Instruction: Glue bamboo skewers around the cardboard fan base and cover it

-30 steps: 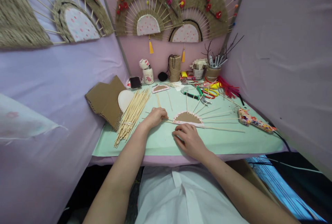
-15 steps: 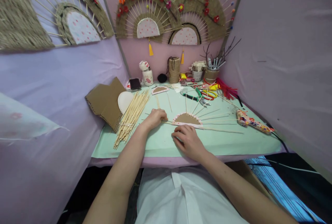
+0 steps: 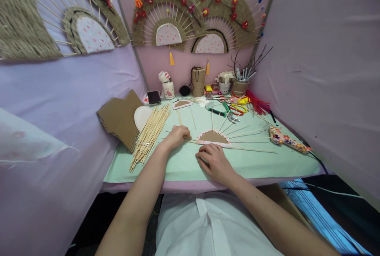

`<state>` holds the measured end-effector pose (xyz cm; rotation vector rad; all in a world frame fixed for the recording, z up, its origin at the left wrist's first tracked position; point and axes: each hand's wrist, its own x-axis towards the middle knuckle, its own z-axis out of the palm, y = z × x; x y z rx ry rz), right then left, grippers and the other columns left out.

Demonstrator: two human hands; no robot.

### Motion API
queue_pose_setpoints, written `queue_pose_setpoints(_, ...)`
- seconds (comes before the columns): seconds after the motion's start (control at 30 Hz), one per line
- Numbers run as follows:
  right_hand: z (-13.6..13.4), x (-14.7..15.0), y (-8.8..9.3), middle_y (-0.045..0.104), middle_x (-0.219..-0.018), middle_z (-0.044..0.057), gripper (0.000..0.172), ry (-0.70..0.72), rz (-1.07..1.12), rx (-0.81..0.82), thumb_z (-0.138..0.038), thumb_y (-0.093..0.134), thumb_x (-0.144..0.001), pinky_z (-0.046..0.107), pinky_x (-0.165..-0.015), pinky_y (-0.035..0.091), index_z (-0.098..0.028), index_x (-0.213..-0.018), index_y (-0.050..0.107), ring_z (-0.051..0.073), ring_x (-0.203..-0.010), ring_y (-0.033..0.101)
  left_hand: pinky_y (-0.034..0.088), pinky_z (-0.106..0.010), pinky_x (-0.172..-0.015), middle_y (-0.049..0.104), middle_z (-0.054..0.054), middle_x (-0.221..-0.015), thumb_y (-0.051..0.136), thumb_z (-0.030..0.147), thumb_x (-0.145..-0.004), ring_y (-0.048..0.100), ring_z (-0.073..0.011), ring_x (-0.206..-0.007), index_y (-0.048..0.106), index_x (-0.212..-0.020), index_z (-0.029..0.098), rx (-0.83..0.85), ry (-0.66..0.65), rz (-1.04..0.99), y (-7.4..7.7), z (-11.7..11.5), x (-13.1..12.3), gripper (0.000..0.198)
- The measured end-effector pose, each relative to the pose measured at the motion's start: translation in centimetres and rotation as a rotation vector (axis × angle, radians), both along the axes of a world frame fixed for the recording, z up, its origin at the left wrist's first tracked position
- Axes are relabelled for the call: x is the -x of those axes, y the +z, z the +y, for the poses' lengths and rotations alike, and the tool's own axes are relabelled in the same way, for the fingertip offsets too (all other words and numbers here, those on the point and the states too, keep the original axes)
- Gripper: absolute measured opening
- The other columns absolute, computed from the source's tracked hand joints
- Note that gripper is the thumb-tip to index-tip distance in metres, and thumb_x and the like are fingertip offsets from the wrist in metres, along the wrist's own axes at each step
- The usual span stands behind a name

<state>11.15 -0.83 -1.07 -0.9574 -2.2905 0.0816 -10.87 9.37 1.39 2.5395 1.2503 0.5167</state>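
Observation:
A half-round cardboard piece [image 3: 214, 136] with a pink-dotted white border lies on the table, thin wooden sticks fanning out from its curved edge. At its left end, my left hand [image 3: 179, 135] is closed on a thin stick [image 3: 192, 141] that runs along toward the piece. My right hand [image 3: 213, 160] rests palm down just below the straight edge. Its bent fingertips touch or nearly touch that border, with the thumb apart and nothing seen in the grasp. The left fingertips are partly hidden.
A bundle of sticks [image 3: 151, 137] and folded cardboard [image 3: 120, 117] lie left. Green-handled pliers [image 3: 230, 115] and yellow-red scissors [image 3: 238, 109] sit behind the half-round. A patterned glue gun [image 3: 287, 140] lies right, its cord over the edge. Twine [image 3: 198, 82] stands at the back.
The camera view has shifted slightly. Both hands and the half-round piece stay in practically the same places.

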Motion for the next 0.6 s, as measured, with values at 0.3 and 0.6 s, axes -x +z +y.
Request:
queue_pose_setpoints(0.3,0.09,-0.02,-0.01,0.065,-0.098,0.007,0.013,0.0,0.005,-0.004,-0.02,0.054,-0.095,0.039,-0.084,0.037,-0.02,-0.096,0.067,0.021,-0.097,0.055,0.039,-0.028,-0.075,0.065,-0.004,-0.075,0.05,0.006,-0.077,0.056,-0.0155,-0.074,0.069,-0.07,0.016,-0.01,-0.01,-0.004,-0.16,0.15,0.04,0.023)
queue_pose_setpoints(0.6,0.07,-0.02,-0.11,0.065,-0.099,0.008,0.014,-0.001,0.002,0.004,-0.021,0.054,-0.095,0.039,-0.084,0.038,-0.021,-0.097,0.067,0.022,-0.098,0.055,0.039,-0.028,-0.075,0.066,-0.003,-0.077,0.05,0.003,-0.075,0.056,-0.0154,-0.075,0.07,-0.072,0.016,-0.013,-0.012,-0.004,-0.29,0.23,0.11,0.024)
